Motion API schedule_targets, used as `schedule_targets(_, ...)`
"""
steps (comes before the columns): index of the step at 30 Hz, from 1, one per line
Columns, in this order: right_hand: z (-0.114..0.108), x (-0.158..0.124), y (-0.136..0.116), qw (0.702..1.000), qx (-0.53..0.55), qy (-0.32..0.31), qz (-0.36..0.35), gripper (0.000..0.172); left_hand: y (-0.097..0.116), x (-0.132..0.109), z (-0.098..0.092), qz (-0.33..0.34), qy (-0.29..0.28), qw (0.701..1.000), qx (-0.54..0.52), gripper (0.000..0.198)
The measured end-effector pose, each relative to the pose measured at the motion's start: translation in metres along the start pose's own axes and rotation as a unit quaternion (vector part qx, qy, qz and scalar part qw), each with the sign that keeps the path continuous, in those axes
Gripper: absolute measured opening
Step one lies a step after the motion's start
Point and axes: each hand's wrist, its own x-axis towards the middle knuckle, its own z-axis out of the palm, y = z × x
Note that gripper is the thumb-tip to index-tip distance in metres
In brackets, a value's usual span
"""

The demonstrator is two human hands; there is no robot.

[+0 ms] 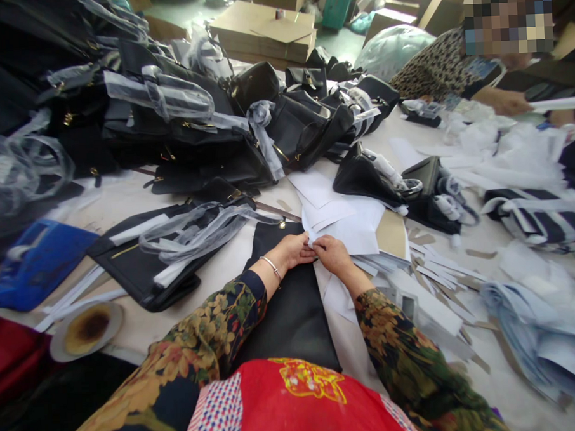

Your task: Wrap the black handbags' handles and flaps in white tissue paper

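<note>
My left hand (296,250) and my right hand (333,253) meet fingertip to fingertip over the edge of a black bag (291,310) lying flat in front of me. Both are closed in a pinch. What the fingertips hold is too small to make out. A gold-coloured fitting (282,225) sits on the bag just beyond my left hand. White paper sheets (352,222) lie right behind and beside my right hand.
Black bags (184,144) with plastic-wrapped straps pile up at the back. To the left lie another black bag (160,259), a blue plastic holder (39,261) and a stained round dish (87,327). Paper strips (442,266) scatter rightward. A co-worker's hand (501,100) is at the upper right.
</note>
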Motion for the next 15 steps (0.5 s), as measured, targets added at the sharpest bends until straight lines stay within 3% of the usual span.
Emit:
schedule_targets(12,0.0026,0.0002,0.0011,1.0,-0.003,0.008,0.002,0.018,-0.0014,0.0026,-0.0016,0.005,0.001,1.0,0.008,0.032)
schedule_targets(15,0.0029,0.0006,0.0003,1.0,-0.004,0.015,0.006,0.019,-0.0019,0.0037,-0.0015,0.009,-0.001,1.0,0.013,0.022)
